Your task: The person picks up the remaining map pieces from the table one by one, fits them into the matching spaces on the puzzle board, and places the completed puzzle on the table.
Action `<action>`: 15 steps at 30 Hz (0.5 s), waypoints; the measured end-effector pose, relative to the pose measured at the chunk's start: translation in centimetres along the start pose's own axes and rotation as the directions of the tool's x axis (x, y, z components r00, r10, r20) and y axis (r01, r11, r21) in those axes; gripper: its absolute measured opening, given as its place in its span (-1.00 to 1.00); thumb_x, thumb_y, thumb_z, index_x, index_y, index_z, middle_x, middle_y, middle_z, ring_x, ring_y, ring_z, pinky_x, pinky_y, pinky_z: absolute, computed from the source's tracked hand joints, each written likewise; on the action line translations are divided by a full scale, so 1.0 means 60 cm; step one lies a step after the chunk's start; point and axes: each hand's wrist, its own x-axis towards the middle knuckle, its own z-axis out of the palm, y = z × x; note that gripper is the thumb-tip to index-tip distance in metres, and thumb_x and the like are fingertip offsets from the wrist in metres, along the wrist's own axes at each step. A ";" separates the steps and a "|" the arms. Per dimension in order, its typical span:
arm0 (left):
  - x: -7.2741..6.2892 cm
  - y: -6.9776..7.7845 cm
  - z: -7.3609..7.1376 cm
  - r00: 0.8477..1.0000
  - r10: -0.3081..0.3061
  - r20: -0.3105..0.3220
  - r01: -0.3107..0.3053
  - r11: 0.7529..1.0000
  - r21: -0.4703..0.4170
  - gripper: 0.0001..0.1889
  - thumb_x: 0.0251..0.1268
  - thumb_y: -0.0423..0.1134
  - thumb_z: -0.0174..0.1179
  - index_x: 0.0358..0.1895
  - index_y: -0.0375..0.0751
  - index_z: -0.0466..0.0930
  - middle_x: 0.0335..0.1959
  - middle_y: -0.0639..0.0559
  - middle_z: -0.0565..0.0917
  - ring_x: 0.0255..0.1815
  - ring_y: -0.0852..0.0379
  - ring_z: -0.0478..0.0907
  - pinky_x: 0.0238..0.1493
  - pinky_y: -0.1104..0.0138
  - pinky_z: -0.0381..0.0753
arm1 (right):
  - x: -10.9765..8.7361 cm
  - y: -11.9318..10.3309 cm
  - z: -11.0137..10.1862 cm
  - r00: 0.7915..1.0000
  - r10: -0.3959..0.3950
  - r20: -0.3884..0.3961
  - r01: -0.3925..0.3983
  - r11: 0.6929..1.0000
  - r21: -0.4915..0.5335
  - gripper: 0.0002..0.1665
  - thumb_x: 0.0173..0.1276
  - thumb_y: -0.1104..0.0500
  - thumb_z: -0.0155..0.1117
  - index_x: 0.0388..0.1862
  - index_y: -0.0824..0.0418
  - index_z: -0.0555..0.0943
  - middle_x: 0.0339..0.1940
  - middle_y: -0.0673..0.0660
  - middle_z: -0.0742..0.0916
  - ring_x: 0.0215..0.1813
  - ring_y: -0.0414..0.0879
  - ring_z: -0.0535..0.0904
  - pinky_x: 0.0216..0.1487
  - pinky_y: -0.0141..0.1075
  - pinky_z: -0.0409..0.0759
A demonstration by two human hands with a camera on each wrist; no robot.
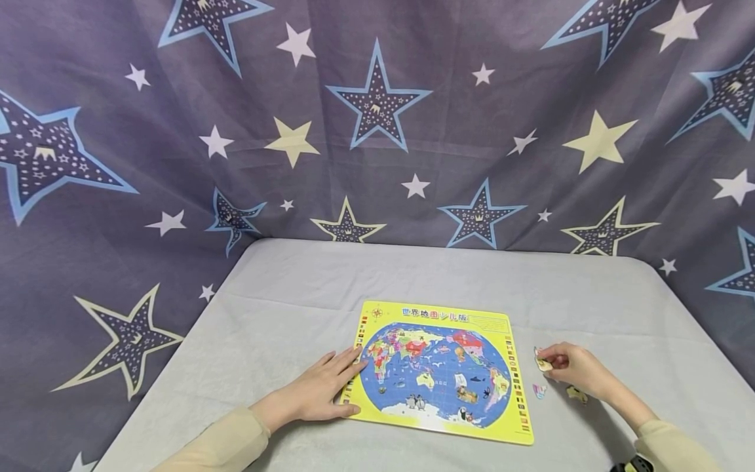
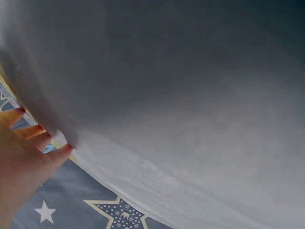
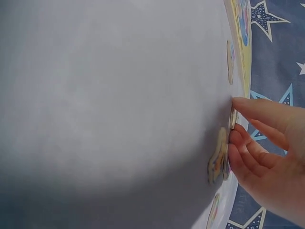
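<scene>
A yellow-bordered world map puzzle board (image 1: 433,429) lies flat on the table, with a blue map in its middle. My left hand (image 1: 327,385) rests on the board's left edge with its fingers spread; the left wrist view shows the same hand (image 2: 28,160) at the board's rim. To the right of the board, my right hand (image 1: 575,370) pinches a small pale-yellow puzzle piece (image 1: 544,364) between thumb and fingers. In the right wrist view, this piece (image 3: 233,118) is seen edge-on, partly hidden by the fingertips.
A pink-and-blue puzzle piece (image 1: 539,391) lies between the board and my right hand. Another, yellowish and dark, piece (image 1: 577,394) lies below that hand. The grey-covered table (image 1: 283,282) meets a star-patterned cloth (image 1: 377,170) at the back and sides.
</scene>
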 end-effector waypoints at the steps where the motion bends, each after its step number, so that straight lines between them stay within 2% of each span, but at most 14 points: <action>1: 0.000 0.000 0.000 1.000 -0.001 0.001 0.001 1.000 0.001 -0.16 0.12 0.38 -0.22 0.37 -0.11 0.01 0.41 -0.06 -0.07 0.39 0.03 -0.13 0.30 0.04 -0.03 | 0.000 0.000 0.000 1.000 0.000 -0.004 0.000 1.000 0.000 -0.70 -0.02 0.36 0.30 -0.23 0.40 0.59 -0.35 0.09 0.60 -0.42 -0.27 0.41 -0.44 -0.42 0.47; 15: 0.000 -0.002 0.001 1.000 -0.005 0.018 0.005 1.000 -0.007 -0.15 0.12 0.39 -0.24 0.37 -0.10 0.01 0.41 -0.05 -0.08 0.40 0.03 -0.14 0.30 0.03 -0.02 | 0.004 0.001 0.006 0.999 0.002 -0.051 -0.003 1.000 -0.017 -0.76 -0.03 0.39 0.29 -0.29 0.40 0.61 -0.35 0.13 0.63 -0.45 -0.29 0.39 -0.47 -0.44 0.43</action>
